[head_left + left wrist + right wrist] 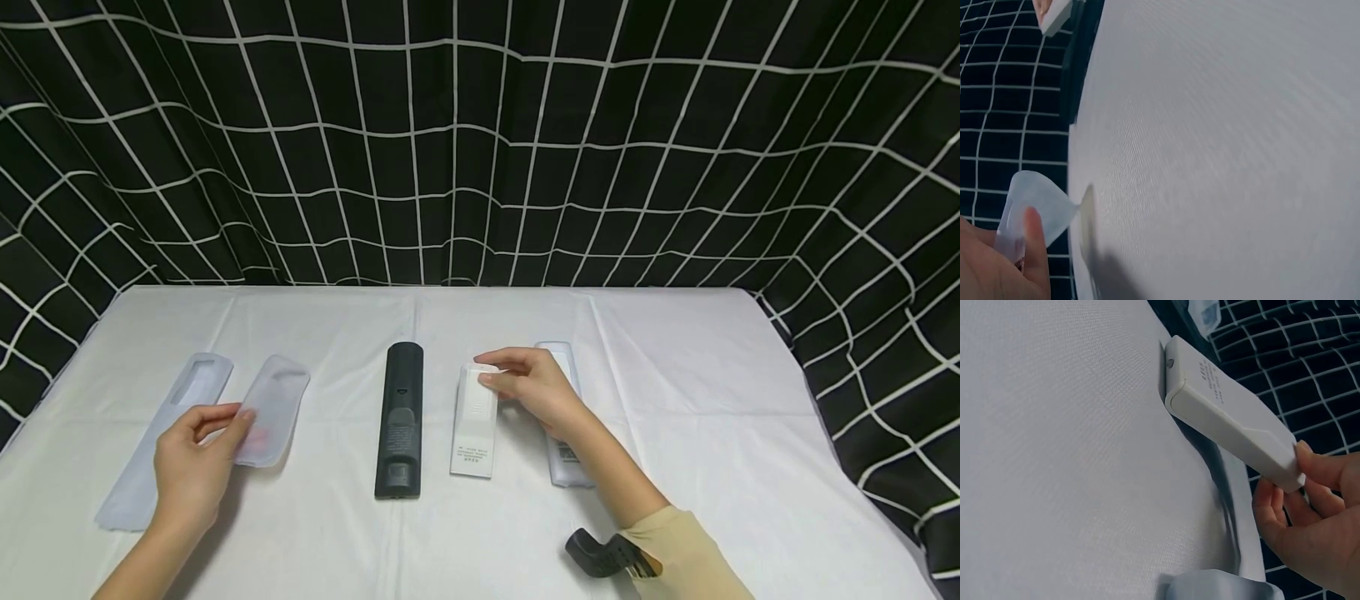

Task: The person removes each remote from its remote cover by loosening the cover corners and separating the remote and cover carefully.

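Observation:
My left hand (193, 462) pinches a short translucent soft remote cover (277, 400) between thumb and fingers, above the cloth at the left; a pinkish patch shows through it near the fingertips. My right hand (536, 387) grips the far end of a white remote control (474, 421), its printed back facing up. In the right wrist view the white remote (1229, 412) slants, its gripped end raised and its other end close over the cloth. Between the hands lies a black remote control (399, 421), back side up.
A longer translucent cover (138, 492) with a cutout lies at the far left, partly behind my left hand. Another remote in a translucent cover (570, 473) lies under my right forearm. A black wrist mount (600, 554) sits at my right sleeve. A black gridded curtain (480, 167) hangs behind the white-covered table (690, 400).

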Available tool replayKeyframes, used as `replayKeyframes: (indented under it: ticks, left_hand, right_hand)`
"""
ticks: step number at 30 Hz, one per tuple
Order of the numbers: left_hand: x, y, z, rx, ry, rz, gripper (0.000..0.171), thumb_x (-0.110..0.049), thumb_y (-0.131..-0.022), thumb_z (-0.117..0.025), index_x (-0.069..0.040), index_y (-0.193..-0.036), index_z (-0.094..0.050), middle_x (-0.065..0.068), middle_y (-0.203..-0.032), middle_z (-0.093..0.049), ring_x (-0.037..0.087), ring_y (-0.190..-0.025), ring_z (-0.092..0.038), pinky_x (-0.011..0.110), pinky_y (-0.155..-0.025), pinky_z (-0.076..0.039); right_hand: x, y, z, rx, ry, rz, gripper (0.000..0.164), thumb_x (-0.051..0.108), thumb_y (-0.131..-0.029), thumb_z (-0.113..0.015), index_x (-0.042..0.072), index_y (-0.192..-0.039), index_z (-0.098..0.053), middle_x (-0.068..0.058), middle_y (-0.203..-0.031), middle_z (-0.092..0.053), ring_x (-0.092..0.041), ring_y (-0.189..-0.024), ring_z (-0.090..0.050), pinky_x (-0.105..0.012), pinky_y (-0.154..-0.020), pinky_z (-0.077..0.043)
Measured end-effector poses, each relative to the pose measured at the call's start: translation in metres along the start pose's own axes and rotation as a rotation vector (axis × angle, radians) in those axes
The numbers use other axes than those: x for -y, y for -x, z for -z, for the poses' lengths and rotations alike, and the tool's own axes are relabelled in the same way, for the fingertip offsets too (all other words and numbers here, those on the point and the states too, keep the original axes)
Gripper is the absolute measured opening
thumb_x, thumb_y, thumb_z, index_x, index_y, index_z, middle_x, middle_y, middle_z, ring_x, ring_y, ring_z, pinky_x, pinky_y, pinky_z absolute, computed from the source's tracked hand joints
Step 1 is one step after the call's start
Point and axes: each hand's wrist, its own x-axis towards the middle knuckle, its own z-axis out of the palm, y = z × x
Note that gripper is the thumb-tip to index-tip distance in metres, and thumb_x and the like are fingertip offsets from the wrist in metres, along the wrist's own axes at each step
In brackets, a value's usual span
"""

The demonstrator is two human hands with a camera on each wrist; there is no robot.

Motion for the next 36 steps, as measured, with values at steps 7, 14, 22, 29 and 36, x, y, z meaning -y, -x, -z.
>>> replayKeyframes:
  ticks: [7,14,22,29,36]
  left_hand:
    - [0.002,0.0,0.006,-0.017,-0.04,0.002,0.007,-0.011,-0.09,-0.075,-0.014,-0.091,-0.069,-0.029,-0.067,-0.062,-0.002,-0.053,-0.046,0.015,-0.046,-0.038]
    - [0.004,-0.001,0.013,0.037,-0.151,0.019,0.018,-0.013,-0.092,-0.073,-0.002,-0.104,-0.067,-0.027,-0.068,-0.06,-0.002,-0.06,-0.047,0.017,-0.047,-0.038]
    - [0.01,-0.001,0.022,0.156,-0.301,-0.042,0.03,-0.012,-0.094,-0.068,0.006,-0.117,-0.065,-0.004,-0.084,-0.073,-0.001,-0.068,-0.048,0.02,-0.053,-0.04]
    - [0.011,-0.003,0.025,0.228,-0.351,-0.045,0.029,-0.006,-0.091,-0.07,0.01,-0.115,-0.067,0.011,-0.094,-0.075,-0.003,-0.067,-0.056,0.018,-0.057,-0.051]
    - [0.012,-0.004,0.027,0.239,-0.391,-0.063,0.03,-0.003,-0.09,-0.069,0.011,-0.116,-0.067,0.017,-0.097,-0.074,-0.001,-0.064,-0.058,0.019,-0.054,-0.051]
  right_hand:
    - [-0.002,-0.005,-0.003,-0.001,0.006,-0.008,0.032,0.007,-0.094,-0.068,-0.001,-0.125,-0.067,-0.015,-0.114,-0.068,-0.012,-0.088,-0.063,-0.035,-0.086,-0.057]
    - [-0.004,-0.008,-0.003,0.02,0.017,-0.017,0.033,0.007,-0.093,-0.069,0.0,-0.125,-0.067,-0.015,-0.123,-0.066,-0.013,-0.094,-0.063,-0.036,-0.093,-0.056]
    - [-0.007,-0.012,-0.003,0.021,0.064,-0.009,0.032,0.011,-0.093,-0.069,0.001,-0.123,-0.068,-0.014,-0.122,-0.066,-0.015,-0.093,-0.063,-0.033,-0.089,-0.056]
    - [-0.01,-0.018,-0.004,-0.002,0.106,-0.007,0.03,0.011,-0.092,-0.07,0.0,-0.121,-0.069,-0.013,-0.114,-0.069,-0.016,-0.085,-0.063,-0.028,-0.079,-0.053]
    - [-0.013,-0.02,-0.004,-0.007,0.129,-0.006,0.029,0.01,-0.092,-0.07,0.0,-0.12,-0.069,-0.012,-0.107,-0.069,-0.017,-0.084,-0.062,-0.027,-0.077,-0.05]
